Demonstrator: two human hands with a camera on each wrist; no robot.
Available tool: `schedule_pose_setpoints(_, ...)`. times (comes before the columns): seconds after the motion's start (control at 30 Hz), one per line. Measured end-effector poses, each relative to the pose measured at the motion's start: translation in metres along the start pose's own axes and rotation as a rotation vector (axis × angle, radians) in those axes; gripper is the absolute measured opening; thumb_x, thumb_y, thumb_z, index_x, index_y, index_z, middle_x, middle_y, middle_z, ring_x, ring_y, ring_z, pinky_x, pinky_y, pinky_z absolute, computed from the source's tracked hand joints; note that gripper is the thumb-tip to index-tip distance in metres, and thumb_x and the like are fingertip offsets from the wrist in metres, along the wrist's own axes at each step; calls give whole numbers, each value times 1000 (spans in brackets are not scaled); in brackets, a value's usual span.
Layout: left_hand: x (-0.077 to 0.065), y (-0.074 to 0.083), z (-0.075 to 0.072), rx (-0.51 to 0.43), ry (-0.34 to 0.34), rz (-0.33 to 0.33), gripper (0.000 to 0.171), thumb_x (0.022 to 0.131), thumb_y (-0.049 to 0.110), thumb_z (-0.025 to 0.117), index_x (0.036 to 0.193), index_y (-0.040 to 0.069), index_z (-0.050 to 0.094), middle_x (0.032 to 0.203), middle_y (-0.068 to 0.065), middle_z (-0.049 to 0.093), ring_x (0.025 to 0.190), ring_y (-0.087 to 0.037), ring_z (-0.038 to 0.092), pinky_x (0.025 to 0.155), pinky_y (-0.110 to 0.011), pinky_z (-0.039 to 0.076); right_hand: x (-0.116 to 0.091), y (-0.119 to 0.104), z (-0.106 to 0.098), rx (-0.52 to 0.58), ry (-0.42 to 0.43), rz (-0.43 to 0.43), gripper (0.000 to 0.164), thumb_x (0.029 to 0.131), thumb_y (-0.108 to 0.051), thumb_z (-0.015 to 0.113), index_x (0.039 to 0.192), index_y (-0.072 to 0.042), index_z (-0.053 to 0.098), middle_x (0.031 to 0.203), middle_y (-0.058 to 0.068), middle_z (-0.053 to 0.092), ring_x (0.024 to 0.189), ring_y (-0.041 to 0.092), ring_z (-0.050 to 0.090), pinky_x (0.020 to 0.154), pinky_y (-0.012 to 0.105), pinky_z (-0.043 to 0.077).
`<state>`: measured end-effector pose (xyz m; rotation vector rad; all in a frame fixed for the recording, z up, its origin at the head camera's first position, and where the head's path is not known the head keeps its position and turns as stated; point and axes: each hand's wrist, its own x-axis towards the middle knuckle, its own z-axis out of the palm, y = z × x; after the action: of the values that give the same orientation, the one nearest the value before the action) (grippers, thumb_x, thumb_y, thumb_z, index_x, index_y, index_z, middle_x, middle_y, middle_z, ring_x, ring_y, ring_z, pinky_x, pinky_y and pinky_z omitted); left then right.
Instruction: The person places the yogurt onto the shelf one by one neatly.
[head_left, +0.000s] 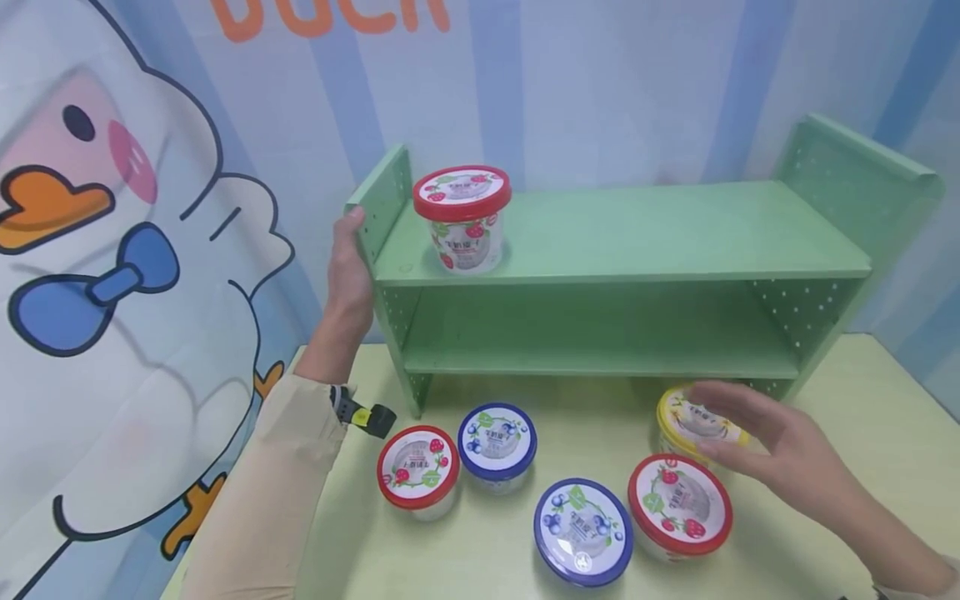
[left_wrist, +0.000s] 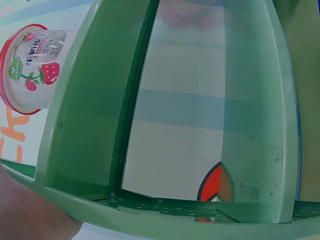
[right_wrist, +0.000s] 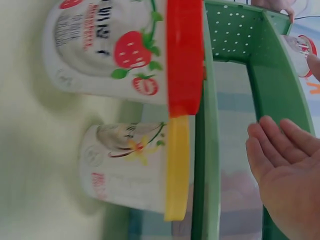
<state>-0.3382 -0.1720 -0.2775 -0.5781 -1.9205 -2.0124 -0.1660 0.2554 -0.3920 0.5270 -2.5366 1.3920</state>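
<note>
My left hand (head_left: 349, 271) holds the left side panel of a green two-tier shelf (head_left: 600, 233); its fingers are partly hidden behind the panel. A white tub with a red strawberry lid (head_left: 461, 221) stands at the left end of the top tier. My right hand (head_left: 780, 442) is over the front right, fingers extended and thumb apart, holding nothing. In the head view it overlaps a yellow-lidded tub (head_left: 678, 421). Just in front of that stands a red-lidded strawberry tub (head_left: 680, 506); the right wrist view shows both tubs upright, side by side.
Two blue-lidded blueberry tubs (head_left: 497, 442) (head_left: 583, 532) and another red-lidded tub (head_left: 417, 467) stand on the pale table (head_left: 450, 558) before the shelf. Behind it hangs a striped cloth (head_left: 600, 83) with a cartoon duck at left.
</note>
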Motion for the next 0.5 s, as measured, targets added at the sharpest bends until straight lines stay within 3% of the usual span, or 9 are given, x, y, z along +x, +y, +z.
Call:
schedule_pose_setpoints(0.17, 0, 0, -1, 17, 12, -6, 60, 101, 56, 27, 128, 11, 55, 105, -27, 60, 77, -22, 63, 71, -32, 57, -8, 7, 0, 5, -56, -28, 56, 83, -5, 79, 134, -11, 58, 129, -1, 61, 121, -4, 47, 93, 9, 38)
schedule_pose_setpoints(0.5, -1, 1, 1, 33, 17, -10, 59, 101, 56, 26, 126, 12, 56, 107, -29, 59, 78, -21, 64, 72, -32, 57, -19, 18, 3, 32, -137, -67, 59, 83, -4, 78, 138, -12, 56, 133, 3, 59, 120, 4, 53, 95, 12, 39)
